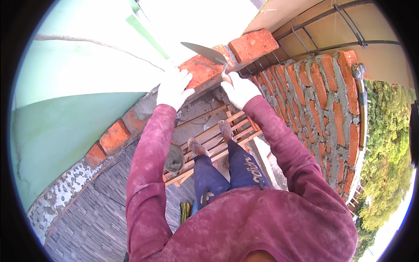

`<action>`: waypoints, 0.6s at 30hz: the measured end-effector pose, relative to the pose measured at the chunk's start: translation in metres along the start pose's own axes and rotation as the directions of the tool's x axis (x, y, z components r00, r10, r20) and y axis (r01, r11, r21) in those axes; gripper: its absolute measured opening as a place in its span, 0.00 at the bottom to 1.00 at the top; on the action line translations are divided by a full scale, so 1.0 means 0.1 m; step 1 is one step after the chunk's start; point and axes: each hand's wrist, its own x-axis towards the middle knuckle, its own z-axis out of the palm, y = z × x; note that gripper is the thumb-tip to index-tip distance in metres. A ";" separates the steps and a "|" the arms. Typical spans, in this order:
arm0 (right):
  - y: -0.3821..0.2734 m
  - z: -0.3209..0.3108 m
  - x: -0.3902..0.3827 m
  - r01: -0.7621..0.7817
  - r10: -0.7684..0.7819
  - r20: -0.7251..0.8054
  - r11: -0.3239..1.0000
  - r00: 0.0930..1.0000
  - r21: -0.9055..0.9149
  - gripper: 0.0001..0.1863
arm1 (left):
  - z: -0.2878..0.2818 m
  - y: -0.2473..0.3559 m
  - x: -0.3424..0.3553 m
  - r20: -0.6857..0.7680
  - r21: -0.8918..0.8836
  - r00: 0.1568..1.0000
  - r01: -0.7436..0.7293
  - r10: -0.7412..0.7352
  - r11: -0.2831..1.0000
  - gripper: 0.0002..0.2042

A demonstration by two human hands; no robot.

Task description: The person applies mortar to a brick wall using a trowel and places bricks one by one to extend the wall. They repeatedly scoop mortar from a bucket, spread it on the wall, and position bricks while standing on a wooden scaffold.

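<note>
My left hand (173, 88), in a white glove, grips the left end of an orange-red brick (196, 70) on top of the wall, its thumb on the near side. My right hand (240, 89), also in a white glove, is closed round the handle of a pointing trowel (205, 52). The trowel's grey blade points left and lies over the brick, partly covering it. To the right, another brick (253, 45) sits on the same course, with grey mortar (234, 53) in the gap between the two.
I stand on a wooden slat platform (209, 139) beside a bucket (174, 158) of grey mix. A brick wall with thick mortar joints (323, 100) rises on the right. Steel bars (331, 46) run at the upper right. Further bricks (114, 136) lie along the ledge to the left, by a pale green wall (74, 118).
</note>
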 end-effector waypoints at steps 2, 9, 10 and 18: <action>-0.06 -0.10 -0.08 0.032 -0.029 -0.072 0.999 0.997 0.031 0.25 | -0.02 0.06 0.00 0.019 0.124 0.999 -0.052 0.050 0.991 0.28; 0.07 -0.14 0.00 -0.013 0.013 -0.044 1.000 0.999 0.005 0.26 | -0.06 0.03 0.00 0.084 0.091 0.996 -0.045 0.037 0.995 0.30; 0.01 -0.18 -0.06 -0.015 0.015 -0.037 1.000 0.999 0.012 0.26 | -0.04 -0.01 0.01 0.072 0.080 0.997 -0.045 0.039 0.996 0.30; 0.47 -0.71 -0.62 0.191 -0.190 0.067 0.982 0.980 -0.011 0.19 | -0.47 0.08 -0.45 0.064 -0.378 0.898 0.425 -0.435 0.823 0.26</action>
